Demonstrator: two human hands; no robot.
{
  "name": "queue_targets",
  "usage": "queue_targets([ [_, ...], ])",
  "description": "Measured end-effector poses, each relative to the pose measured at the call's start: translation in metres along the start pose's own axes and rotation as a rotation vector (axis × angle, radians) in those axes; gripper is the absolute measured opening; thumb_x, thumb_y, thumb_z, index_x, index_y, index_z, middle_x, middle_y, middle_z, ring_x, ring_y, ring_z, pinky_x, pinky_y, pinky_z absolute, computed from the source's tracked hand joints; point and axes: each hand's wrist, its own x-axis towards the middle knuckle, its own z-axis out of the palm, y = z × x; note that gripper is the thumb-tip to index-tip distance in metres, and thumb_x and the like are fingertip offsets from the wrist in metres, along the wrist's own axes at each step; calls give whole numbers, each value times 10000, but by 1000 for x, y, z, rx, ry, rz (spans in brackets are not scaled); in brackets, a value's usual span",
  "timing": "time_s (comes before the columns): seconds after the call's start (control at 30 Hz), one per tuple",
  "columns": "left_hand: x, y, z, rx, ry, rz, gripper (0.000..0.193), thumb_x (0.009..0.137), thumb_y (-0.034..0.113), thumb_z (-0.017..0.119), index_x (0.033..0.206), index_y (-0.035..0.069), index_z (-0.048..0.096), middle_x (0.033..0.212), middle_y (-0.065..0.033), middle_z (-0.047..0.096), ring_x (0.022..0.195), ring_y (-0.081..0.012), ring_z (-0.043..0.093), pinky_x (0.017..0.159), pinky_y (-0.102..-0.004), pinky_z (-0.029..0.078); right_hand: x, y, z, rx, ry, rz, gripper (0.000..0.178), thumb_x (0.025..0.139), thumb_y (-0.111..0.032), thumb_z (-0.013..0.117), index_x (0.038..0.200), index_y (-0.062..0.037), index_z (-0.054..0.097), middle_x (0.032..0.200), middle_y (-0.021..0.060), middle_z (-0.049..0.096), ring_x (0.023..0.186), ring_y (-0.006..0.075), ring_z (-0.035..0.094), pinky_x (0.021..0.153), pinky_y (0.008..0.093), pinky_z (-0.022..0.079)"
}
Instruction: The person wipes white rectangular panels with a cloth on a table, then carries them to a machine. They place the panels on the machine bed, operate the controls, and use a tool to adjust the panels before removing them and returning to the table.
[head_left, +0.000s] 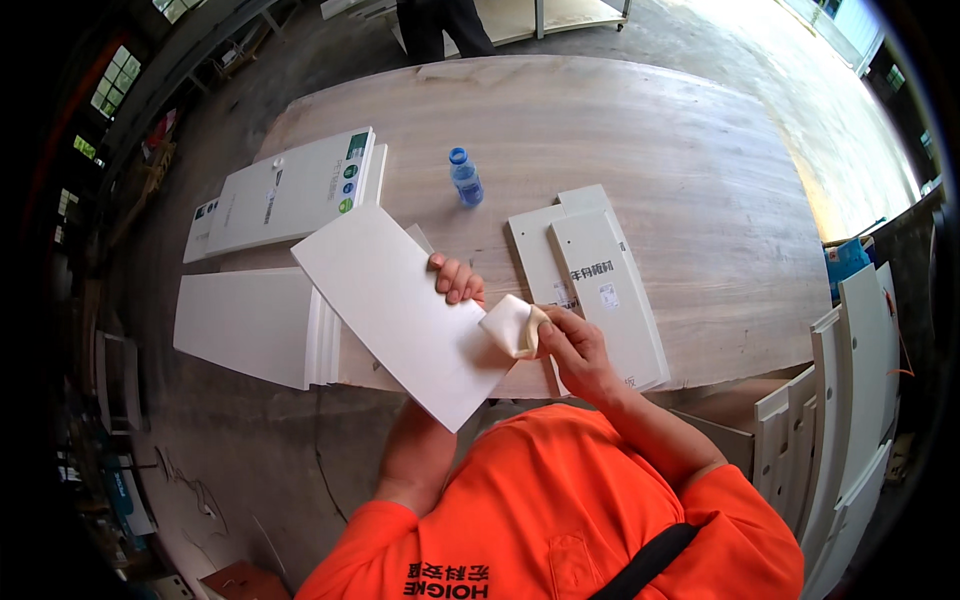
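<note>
My left hand (pixel 457 278) grips a plain white rectangular board (pixel 395 305). Its forearm passes beneath the board, and the fingers curl over the far long edge; the palm is hidden below. The board is lifted and tilted above the near side of the table. Between the thumb and fingers of my right hand (pixel 578 348) is a folded white cloth-like pad (pixel 508 325) with a cream-coloured edge. This pad is at the board's near right end; I cannot tell whether it touches the surface.
White boards (pixel 285 195) lie stacked at the table's left, with another white stack (pixel 245 315) nearer. Pale panels (pixel 600 285) lie at right. A blue-capped bottle (pixel 466 178) stands mid-table (pixel 640 130). Panels (pixel 840 390) lean upright at the right. Across the table stands a person (pixel 440 25).
</note>
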Motion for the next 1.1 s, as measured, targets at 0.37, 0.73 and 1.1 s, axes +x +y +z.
queue_targets([
  [0.37, 15, 0, -25, 252, -128, 119, 141, 1061, 290, 508, 983, 211, 594, 865, 35, 652, 1284, -224, 536, 1215, -540, 207, -16, -37, 53, -740, -221, -134, 773, 1057, -448, 495, 1512, 156, 337, 1614, 363, 279, 1541, 474, 237, 1267, 506, 204],
  [0.73, -3, -4, -6, 991, 830, -52, 733, 1064, 670, 358, 1169, 16, 672, 1035, -86, 710, 926, -215, 691, 809, -348, 547, 27, -31, 27, 298, -284, 365, 543, 1043, -482, 605, 1338, -27, 572, 1113, 58, 649, 1008, 153, 608, 900, 352, 508],
  [1.1, -133, 143, -157, 1864, 1493, -169, 626, 910, 488, 783, 1160, -72, 653, 1154, -236, 695, 1043, -330, 675, 890, -428, 528, 80, 102, 33, 150, -18, 478, 273, 873, -128, 766, 1095, 8, 683, 949, 48, 722, 851, 130, 657, 788, 315, 536],
])
